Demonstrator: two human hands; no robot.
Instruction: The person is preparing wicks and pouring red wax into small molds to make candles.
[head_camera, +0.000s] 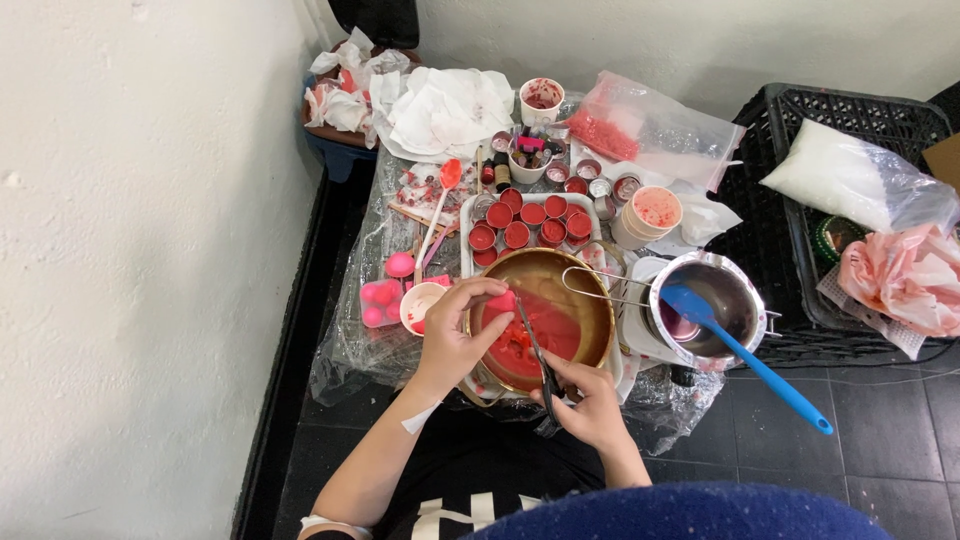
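My left hand (452, 335) grips a red wax chunk (502, 302) at the near-left rim of a brass bowl (590, 290) that contains red wax pieces. My right hand (590, 400) is closed on the handles of black scissors (538, 360), whose blades point up to the chunk. Just beyond the bowl stands a white tray (466, 215) of small tins filled with red wax.
A metal pot (745, 290) with a blue spatula (745, 355) sits right of the bowl. Paper cups (647, 215), a bag of red granules (655, 125), crumpled tissues (440, 105), a pink mould (380, 300) and a black crate (850, 110) with a white bag surround the plastic-covered table.
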